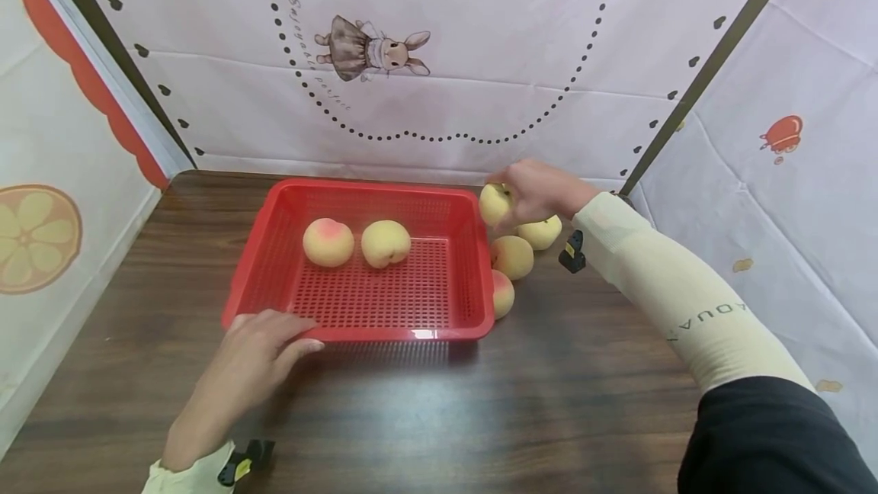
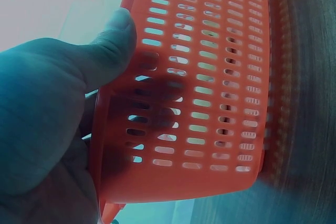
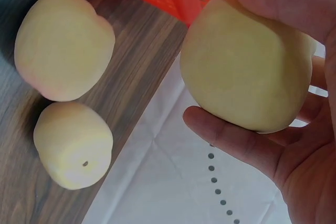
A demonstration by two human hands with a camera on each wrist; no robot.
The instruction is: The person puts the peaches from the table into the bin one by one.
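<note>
A red perforated plastic basket (image 1: pixel 370 334) stands on the table with two peaches inside, one blushed pink (image 1: pixel 328 242) and one pale yellow (image 1: pixel 386 243). My left hand (image 1: pixel 257 353) grips its near left rim; in the left wrist view the thumb (image 2: pixel 116 30) lies on the outer side wall and the other fingers go behind the rim. At the basket's far right corner, my right hand (image 1: pixel 538 189) holds a yellow peach (image 3: pixel 247 66) between thumb and fingers, level with the red rim. Below that hand, several more peaches (image 1: pixel 512 257) lie on the table against the basket's right side.
The brown wood-grain table (image 1: pixel 549 402) meets a white printed cloth wall (image 1: pixel 480 36) behind the basket. Similar cloth panels stand at left and right. One loose peach (image 3: pixel 73 145) sits near the table's back edge.
</note>
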